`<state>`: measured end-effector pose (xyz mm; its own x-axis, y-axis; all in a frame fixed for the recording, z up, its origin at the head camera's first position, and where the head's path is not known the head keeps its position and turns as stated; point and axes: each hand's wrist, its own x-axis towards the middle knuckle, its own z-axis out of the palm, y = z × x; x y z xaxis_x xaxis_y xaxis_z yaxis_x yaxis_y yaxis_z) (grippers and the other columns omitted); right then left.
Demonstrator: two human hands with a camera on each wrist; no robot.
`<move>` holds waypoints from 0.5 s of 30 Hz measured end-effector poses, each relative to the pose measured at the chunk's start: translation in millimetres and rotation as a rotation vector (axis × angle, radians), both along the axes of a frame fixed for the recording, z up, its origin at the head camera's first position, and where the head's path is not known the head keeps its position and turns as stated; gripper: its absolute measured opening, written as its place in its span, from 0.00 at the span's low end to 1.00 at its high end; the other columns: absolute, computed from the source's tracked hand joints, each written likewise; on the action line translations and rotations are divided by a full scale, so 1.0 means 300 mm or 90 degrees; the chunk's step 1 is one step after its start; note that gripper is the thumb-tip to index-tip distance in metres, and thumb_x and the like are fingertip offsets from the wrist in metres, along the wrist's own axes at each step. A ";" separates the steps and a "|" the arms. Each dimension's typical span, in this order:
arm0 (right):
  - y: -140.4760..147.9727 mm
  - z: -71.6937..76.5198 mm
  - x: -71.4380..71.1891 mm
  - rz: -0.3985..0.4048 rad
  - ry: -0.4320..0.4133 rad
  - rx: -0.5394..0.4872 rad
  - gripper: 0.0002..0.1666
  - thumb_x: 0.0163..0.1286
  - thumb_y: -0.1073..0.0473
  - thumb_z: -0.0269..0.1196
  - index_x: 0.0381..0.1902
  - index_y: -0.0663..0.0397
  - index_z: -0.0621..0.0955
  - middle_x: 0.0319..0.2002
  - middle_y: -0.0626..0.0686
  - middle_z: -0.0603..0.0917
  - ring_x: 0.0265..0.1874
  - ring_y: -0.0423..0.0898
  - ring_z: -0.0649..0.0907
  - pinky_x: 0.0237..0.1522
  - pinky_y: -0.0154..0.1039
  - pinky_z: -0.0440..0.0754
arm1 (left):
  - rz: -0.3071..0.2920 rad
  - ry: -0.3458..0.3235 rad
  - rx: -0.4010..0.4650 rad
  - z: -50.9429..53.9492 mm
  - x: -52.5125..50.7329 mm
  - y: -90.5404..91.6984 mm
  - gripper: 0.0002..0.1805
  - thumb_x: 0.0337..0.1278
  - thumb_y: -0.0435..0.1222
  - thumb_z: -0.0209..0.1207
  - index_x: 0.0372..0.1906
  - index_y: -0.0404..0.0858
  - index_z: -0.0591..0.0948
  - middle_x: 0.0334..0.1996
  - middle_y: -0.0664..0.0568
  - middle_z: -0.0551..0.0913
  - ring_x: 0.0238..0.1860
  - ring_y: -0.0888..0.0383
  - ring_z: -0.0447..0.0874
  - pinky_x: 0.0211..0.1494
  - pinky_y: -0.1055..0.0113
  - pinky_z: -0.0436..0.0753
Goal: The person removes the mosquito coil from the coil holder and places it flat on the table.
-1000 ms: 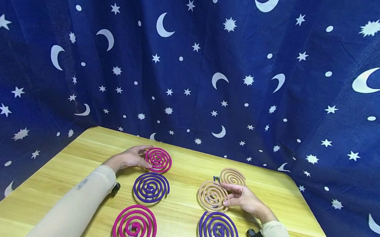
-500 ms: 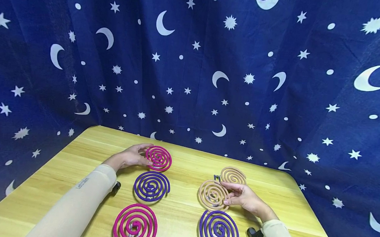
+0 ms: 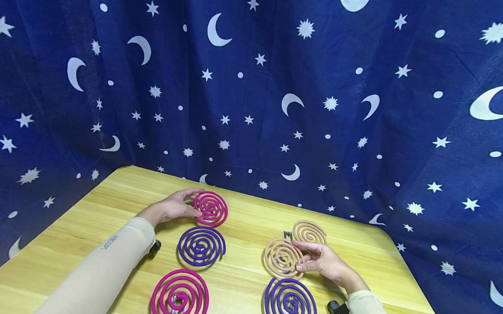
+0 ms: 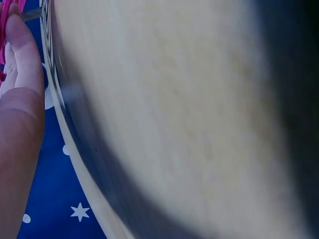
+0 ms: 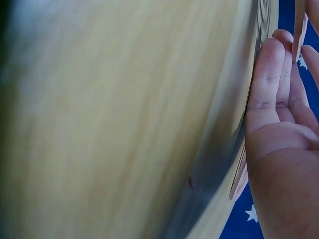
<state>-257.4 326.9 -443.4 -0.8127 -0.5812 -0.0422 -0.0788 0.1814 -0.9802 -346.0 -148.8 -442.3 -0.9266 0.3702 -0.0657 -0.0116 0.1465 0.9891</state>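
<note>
A pink mosquito coil (image 3: 210, 208) stands at the back left of the wooden table, raised on a small metal stand. My left hand (image 3: 178, 206) holds it by its left edge, thumb in front and fingers behind. In the left wrist view only strands of the pink coil (image 4: 4, 25) show past the thumb. On the right, my right hand (image 3: 324, 263) pinches the right edge of a tan mosquito coil (image 3: 285, 258) between thumb and fingers. The right wrist view shows the tan coil's edge (image 5: 299, 30) between thumb and fingers.
In front of the pink coil lie a purple coil (image 3: 201, 246) and another pink coil (image 3: 180, 296). Behind the held tan coil is a second tan coil (image 3: 309, 232); nearer is another purple coil (image 3: 291, 304). A starry blue curtain (image 3: 255, 99) encloses the table (image 3: 243, 214).
Both hands keep their hold on the same coils in nearly the same places. Only the head view has shifted slightly.
</note>
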 end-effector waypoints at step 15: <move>0.009 -0.012 -0.012 0.013 -0.008 -0.016 0.41 0.62 0.76 0.67 0.69 0.80 0.62 0.49 0.62 0.84 0.38 0.45 0.86 0.46 0.41 0.87 | -0.012 0.015 0.033 0.004 -0.004 -0.001 0.46 0.54 0.20 0.66 0.77 0.32 0.58 0.66 0.30 0.66 0.50 0.50 0.80 0.54 0.61 0.84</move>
